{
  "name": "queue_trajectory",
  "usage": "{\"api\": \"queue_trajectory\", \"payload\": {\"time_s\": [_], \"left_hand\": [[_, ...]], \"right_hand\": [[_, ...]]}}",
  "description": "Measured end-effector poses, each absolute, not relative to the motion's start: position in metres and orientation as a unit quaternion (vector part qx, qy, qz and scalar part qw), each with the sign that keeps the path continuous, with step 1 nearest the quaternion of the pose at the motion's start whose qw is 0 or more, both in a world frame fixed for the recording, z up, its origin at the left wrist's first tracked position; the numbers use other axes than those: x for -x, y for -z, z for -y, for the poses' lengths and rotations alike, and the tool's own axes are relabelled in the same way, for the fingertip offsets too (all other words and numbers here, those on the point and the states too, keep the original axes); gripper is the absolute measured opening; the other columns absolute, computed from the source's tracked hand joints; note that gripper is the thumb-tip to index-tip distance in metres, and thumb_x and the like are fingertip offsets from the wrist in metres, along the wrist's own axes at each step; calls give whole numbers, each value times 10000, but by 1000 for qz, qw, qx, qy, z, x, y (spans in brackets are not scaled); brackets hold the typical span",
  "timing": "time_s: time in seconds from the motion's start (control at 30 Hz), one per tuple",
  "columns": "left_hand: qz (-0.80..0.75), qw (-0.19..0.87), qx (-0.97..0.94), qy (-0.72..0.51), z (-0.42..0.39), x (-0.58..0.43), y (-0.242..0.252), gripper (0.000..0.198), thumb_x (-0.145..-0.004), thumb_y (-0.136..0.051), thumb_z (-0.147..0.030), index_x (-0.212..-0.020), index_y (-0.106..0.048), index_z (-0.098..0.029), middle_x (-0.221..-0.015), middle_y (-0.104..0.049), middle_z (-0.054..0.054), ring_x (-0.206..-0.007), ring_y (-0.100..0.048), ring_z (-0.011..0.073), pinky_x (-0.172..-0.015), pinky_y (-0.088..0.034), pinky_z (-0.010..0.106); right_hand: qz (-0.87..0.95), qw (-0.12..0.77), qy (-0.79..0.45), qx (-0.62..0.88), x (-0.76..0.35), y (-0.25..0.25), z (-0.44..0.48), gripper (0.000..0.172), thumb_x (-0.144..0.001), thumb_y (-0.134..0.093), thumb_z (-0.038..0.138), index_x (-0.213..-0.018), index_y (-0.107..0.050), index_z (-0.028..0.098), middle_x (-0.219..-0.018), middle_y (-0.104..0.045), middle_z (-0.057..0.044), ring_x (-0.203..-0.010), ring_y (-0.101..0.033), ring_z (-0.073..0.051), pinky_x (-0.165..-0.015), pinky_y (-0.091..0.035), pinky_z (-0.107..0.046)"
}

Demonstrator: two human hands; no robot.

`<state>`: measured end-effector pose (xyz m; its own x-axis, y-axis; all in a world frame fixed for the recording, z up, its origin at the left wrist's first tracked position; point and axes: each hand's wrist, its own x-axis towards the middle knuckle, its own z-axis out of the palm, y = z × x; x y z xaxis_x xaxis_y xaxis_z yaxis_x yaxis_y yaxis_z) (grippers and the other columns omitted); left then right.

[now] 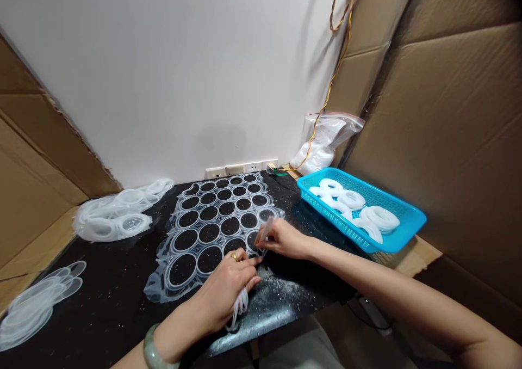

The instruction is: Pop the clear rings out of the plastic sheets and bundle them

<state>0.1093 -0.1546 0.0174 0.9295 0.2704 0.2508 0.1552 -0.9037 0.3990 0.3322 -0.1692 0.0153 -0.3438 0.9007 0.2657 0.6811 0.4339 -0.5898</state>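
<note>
L grip (222,290) closed on clear rings (240,305); film (157,290) pinched at edge by R grip (283,239). Light, floppy, prob. fragile: best held by rim.

Bright, even indoor light, with soft shadows on the white wall (163,69) and warped edges.

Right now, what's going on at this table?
A person is working over a clear plastic sheet full of round holes, on a black speckled tabletop. The right hand pinches a thin clear ring at the sheet's edge; the left hand grips a bundle of rings. A blue basket holds white rings.
</note>
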Motion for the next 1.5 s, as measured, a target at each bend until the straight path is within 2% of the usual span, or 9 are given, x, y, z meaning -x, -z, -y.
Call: {"api": "queue_trajectory", "payload": {"time_s": [0.13,0.27,0.37,0.5,0.7,1.03,1.23,1.37,1.5], "left_hand": [[-106,211,-958,-161,147,-101,-21,245,-981,-426,-232,-880,-642,-176,-1170,-668,74,-1075,-542,216,-962,-434,412],[-124,197,-959,-159,133,-92,-20,255,-991,-401,-235,-963,-646,-166,-1234,-635,98,-1153,-534,224,-995,-438,423],[-124,189,-962,-151,125,-89,-18,252,-990,-408,-240,-1012,-648,-165,-1235,-635,99,-1184,-530,221,-1014,-442,418],[-107,183,-967,-143,123,-89,-16,259,-988,-411,-227,-965,-660,-160,-1197,-655,97,-1158,-548,220,-995,-468,417],[-106,177,-967,-151,124,-90,-13,257,-986,-419,-225,-1050,-660,-162,-1213,-650,97,-1168,-539,224,-987,-483,424],[-94,165,-968,-164,125,-91,-10,261,-981,-425,-218,-952,-678,-164,-1188,-666,98,-1126,-564,240,-963,-494,452],[-88,117,-977,-158,125,-94,-4,259,-981,-431,-231,-954,-673,-142,-1195,-662,126,-1128,-577,264,-990,-469,485],[-89,118,-975,-167,127,-94,-6,289,-989,-405,-237,-940,-674,-143,-1177,-669,126,-1122,-580,257,-970,-486,467],[-92,132,-972,-173,129,-92,-8,276,-987,-411,-232,-950,-673,-156,-1187,-664,108,-1119,-570,246,-953,-498,447]], "right_hand": [[685,365,-373,508,-335,-17,166,228,-821,-643,334,-830,-722,120,-685,-671,-28,-468,-520,-82,-441,-396,-185],[617,412,-417,525,-326,-11,162,259,-766,-678,348,-855,-724,109,-675,-667,-29,-428,-482,-72,-392,-372,-183],[613,424,-394,539,-315,-3,160,215,-752,-674,297,-848,-731,113,-682,-677,-31,-451,-507,-78,-422,-392,-184],[609,436,-373,548,-306,5,161,161,-752,-656,254,-786,-732,115,-657,-673,-27,-515,-547,-98,-469,-401,-184],[601,436,-349,572,-303,8,165,157,-761,-640,242,-735,-727,114,-644,-671,-29,-551,-557,-112,-486,-380,-185],[660,400,-272,575,-300,5,170,136,-806,-583,168,-735,-698,146,-686,-683,-17,-611,-587,-125,-563,-392,-208],[711,352,-148,591,-294,6,176,141,-825,-564,162,-727,-665,159,-717,-664,-35,-641,-574,-132,-619,-393,-227],[726,324,-60,604,-296,7,177,163,-843,-529,157,-748,-661,157,-750,-654,-51,-662,-571,-131,-630,-377,-230],[703,312,-34,638,-308,4,174,156,-833,-528,145,-761,-665,162,-785,-665,-52,-708,-591,-144,-646,-380,-233]]}}
